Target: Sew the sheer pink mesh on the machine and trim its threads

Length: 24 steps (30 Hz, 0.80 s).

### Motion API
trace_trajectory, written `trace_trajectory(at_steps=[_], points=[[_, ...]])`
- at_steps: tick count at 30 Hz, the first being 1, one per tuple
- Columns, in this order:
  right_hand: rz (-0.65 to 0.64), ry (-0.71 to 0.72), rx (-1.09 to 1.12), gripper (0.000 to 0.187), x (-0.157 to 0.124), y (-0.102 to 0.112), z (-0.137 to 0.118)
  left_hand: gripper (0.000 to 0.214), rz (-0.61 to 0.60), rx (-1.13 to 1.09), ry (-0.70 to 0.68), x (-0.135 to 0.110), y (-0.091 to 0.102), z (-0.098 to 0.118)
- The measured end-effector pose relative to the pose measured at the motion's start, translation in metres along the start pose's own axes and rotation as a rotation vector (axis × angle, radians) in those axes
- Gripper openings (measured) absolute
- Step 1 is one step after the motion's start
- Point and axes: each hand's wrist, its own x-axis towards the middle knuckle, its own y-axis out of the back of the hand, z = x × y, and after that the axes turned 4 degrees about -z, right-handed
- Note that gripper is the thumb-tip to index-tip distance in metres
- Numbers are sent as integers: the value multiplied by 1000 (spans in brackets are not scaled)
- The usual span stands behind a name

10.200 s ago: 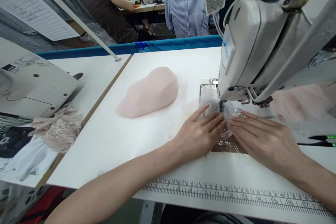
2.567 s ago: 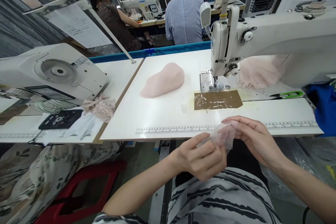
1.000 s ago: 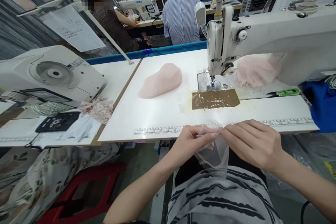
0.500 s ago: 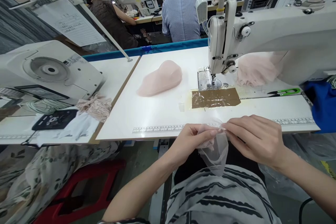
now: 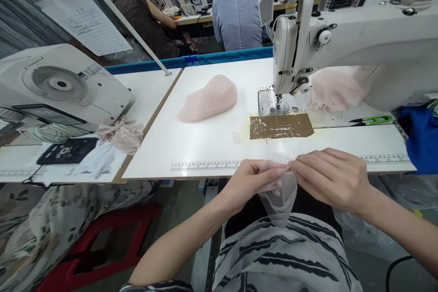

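Observation:
My left hand (image 5: 251, 185) and my right hand (image 5: 328, 177) meet at the front edge of the white sewing table (image 5: 212, 146), above my lap. Both pinch the top edge of a small sheer pale-pink mesh piece (image 5: 280, 196), which hangs down between them. The fingertips of the two hands almost touch. Beyond them stands the white sewing machine (image 5: 342, 45), its needle area (image 5: 278, 102) over a brown taped patch (image 5: 280, 126).
A stack of pink mesh pieces (image 5: 208, 99) lies left of the needle, more pink fabric (image 5: 335, 91) behind the machine arm. Green snips (image 5: 372, 120) lie at right beside blue cloth (image 5: 422, 139). Another machine (image 5: 61, 86) and lace trim (image 5: 121, 134) sit left. Two people work behind.
Ten seconds ago both hands pressed fabric flat at the needle. They have since drawn back to the table's edge with the mesh piece; over the last second they hardly moved.

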Motion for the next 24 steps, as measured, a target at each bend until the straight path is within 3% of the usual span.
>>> trace_trajectory(at_steps=[3, 5, 11, 19, 21, 24], points=[[-1, -166, 144, 11, 0, -2, 1, 30, 9, 9, -7, 0, 0, 0], [13, -197, 179, 12, 0, -3, 1, 27, 7, 9, -15, 0, 0, 0], [41, -72, 75, 19, -1, -2, -2, 24, 0, -7, -37, -1, -1, 3], [52, 108, -120, 12, 0, 2, -5, 28, -7, 0, -28, 0, -2, 2], [54, 96, -115, 12, 1, 2, -4, 29, -6, -8, -33, 0, -2, 1], [48, -56, 4, 12, 3, 0, -2, 30, 4, -10, -27, -1, -2, 1]])
